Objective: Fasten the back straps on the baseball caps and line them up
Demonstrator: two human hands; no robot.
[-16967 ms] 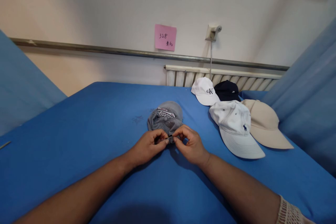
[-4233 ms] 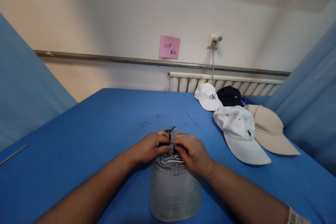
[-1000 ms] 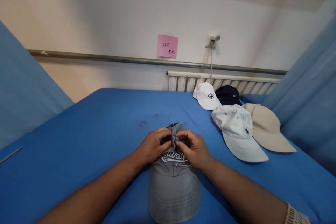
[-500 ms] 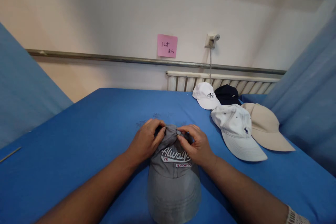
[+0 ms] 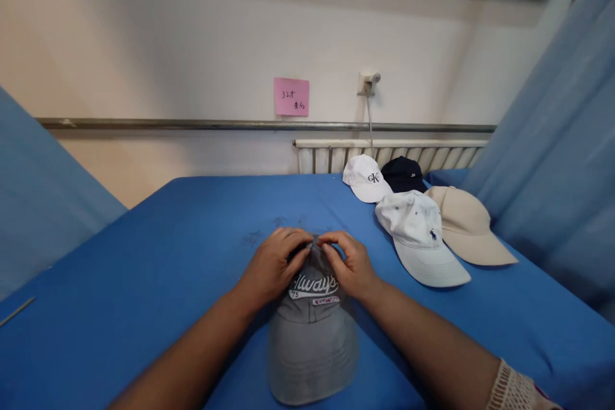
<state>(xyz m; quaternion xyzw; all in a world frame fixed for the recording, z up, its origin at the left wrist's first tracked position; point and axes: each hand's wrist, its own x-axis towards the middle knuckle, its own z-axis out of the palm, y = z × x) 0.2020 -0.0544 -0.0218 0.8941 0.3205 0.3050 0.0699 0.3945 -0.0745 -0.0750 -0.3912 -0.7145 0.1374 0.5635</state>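
Note:
A grey cap (image 5: 312,333) with white "Always" lettering lies on the blue table (image 5: 144,256), its brim toward me. My left hand (image 5: 271,262) curls over the left side of the crown, and my right hand (image 5: 348,262) curls over the right side. The fingertips of both hands meet at the back top of the crown and pinch the fabric there. The rear of the cap is hidden behind my fingers.
At the right rear of the table lie a white cap with a dark logo (image 5: 362,178), a navy cap (image 5: 403,173), a pale blue-white cap (image 5: 418,237) and a beige cap (image 5: 464,224). Blue curtains hang left and right. A pink note (image 5: 291,97) is on the wall.
Both hands have stayed on the crown and drawn closer together at its top. The cap sits flatter and the camera view has tilted up slightly.

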